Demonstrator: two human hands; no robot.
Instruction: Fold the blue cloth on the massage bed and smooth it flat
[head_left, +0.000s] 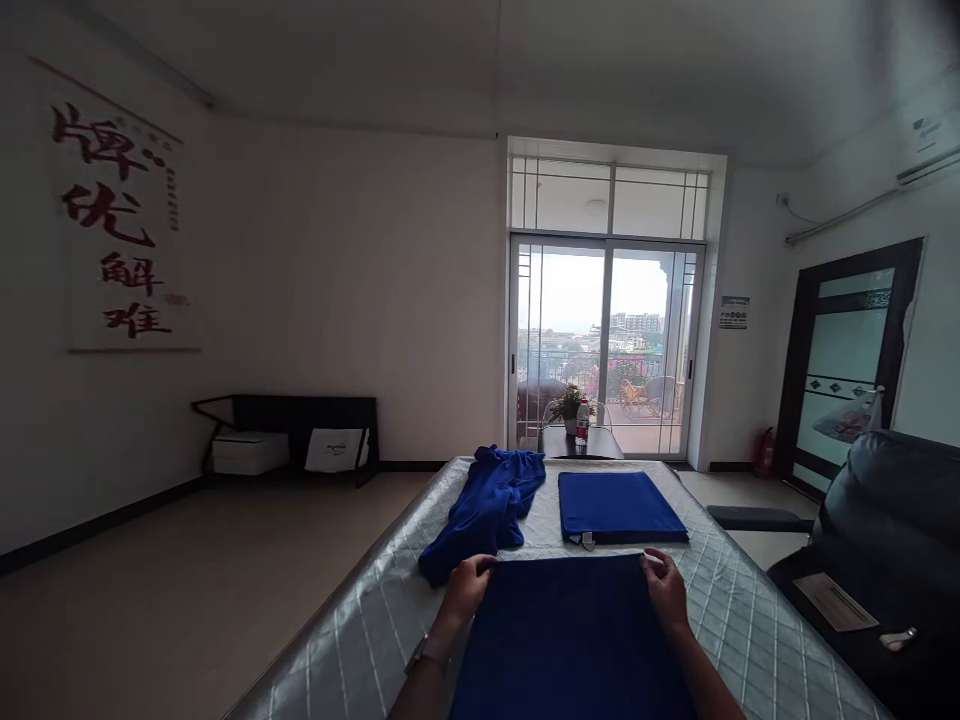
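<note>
On the left, the silvery quilted cover point(352, 630) gives a broad surface to work on, though its stitched ridges could tug slightly at fabric dragged across it. The left hand point(466, 588) pinches the far left corner of a dark blue cloth between thumb and fingers. Just beyond that hand, a crumpled blue cloth point(487, 505) lies in loose folds, so the left side calls for care lest the two fabrics catch.

The held blue cloth point(574, 640) spreads in the middle, between the forearms, its far edge nearly straight from hand to hand; whether that edge is raised off the cover cannot be told. The step looks like straightening this edge, and it is best done with equal, gentle outward tension, since a harder pull on one side would skew the panel.

Beyond it and slightly right, a neatly folded blue cloth point(624, 505) lies flat, a white tag point(583, 539) at its near edge; it makes a fair guide for squareness and is better left unbumped. The right hand point(666, 592) grips the far right corner, fingertips closed on the fabric, and should stay level with its partner.
</note>
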